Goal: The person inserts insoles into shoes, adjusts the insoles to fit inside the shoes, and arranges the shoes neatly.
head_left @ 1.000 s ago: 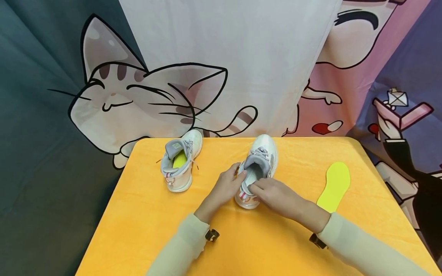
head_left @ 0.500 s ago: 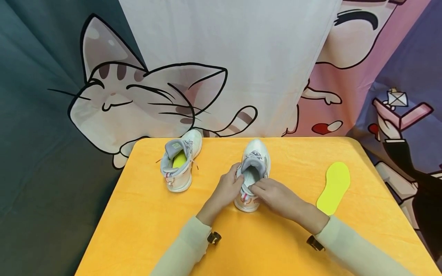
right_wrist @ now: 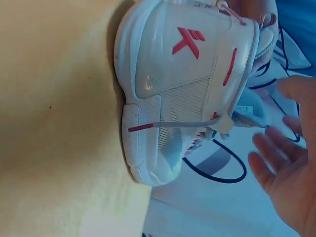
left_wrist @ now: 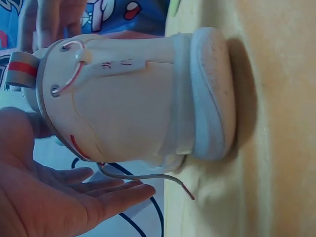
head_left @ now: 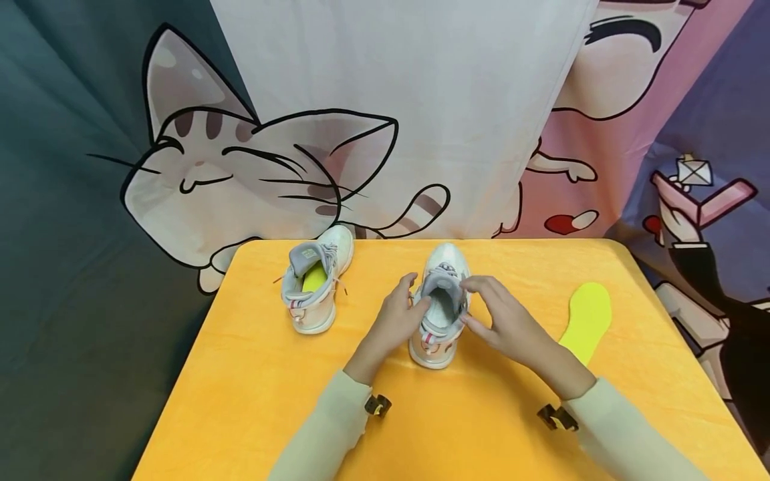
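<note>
The shoe (head_left: 442, 310) is set upright on the surface (head_left: 481, 427), its toe pointed to 12 o'clock. At its 9 o'clock side, the left hand (head_left: 395, 318) is held with a wide grip, the thumb at the collar; whether the collar is touched cannot be told. At 3 o'clock, the right hand's (head_left: 510, 321) grip is spread wide just beside the shoe. A loose insole (head_left: 588, 317) is laid farther out at 3 o'clock, and a second shoe (head_left: 309, 315) is placed well apart at 9 o'clock.
</note>
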Motion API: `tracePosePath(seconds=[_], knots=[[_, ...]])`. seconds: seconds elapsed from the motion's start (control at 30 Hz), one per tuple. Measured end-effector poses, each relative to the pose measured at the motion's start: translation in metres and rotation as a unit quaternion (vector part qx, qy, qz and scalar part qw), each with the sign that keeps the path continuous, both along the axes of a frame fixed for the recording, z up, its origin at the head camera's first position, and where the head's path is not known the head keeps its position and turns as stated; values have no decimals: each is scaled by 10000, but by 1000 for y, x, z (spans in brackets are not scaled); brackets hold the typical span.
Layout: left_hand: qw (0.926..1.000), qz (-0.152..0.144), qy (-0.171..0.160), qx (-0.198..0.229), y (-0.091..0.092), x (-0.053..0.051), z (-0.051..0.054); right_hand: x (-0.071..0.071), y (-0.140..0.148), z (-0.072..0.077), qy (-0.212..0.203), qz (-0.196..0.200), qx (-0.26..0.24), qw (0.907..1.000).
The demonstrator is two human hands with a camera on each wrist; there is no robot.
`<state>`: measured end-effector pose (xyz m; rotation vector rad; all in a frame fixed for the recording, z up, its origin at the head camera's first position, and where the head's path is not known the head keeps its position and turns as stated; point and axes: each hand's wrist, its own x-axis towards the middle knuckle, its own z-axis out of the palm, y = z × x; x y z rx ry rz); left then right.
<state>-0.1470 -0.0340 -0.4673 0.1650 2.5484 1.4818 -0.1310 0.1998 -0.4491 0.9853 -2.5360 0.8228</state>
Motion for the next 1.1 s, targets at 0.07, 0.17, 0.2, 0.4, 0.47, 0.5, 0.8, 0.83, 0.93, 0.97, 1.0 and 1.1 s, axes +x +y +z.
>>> tracePosePath(seconds=[0.07, 0.17, 0.2, 0.4, 0.47, 0.5, 0.8, 0.83, 0.93, 0.97, 1.0, 1.1], knots=[[9999, -87, -139, 36, 3, 0, 1, -6, -2, -1, -220, -241, -102, 9994], [9991, -300, -258, 124, 7, 1, 0, -16, -8, -4, -546, -456, -265, 9971], [9989, -341, -287, 141, 8, 2, -1, -19, -10, -5, -611, -486, -303, 9965], [9982, -358, -426, 202, 13, 11, 0, -36, -23, -8, -270, -339, -257, 9987], [9978, -404, -469, 218, 13, 13, 0, -43, -25, -8, -83, -241, -63, 9997], [9976, -431, -484, 233, 13, 14, 0, -47, -26, -7, -25, -184, 55, 9998], [9979, -497, -408, -58, 11, 11, -2, -77, -32, 4, 479, 266, 1298, 9900], [9980, -498, -389, -69, 11, 11, -2, -80, -33, 6, 475, 298, 1383, 9888], [9980, -488, -384, -79, 11, 10, -2, -89, -33, 13, 424, 414, 1598, 9854], [9980, -487, -384, -117, 11, 10, -2, -92, -33, 14, 386, 460, 1633, 9847], [9979, -492, -398, -145, 11, 9, -2, -95, -33, 15, 337, 500, 1673, 9841], [9974, -542, -385, -294, 13, 8, -1, -105, -31, 17, 118, 557, 1748, 9830]])
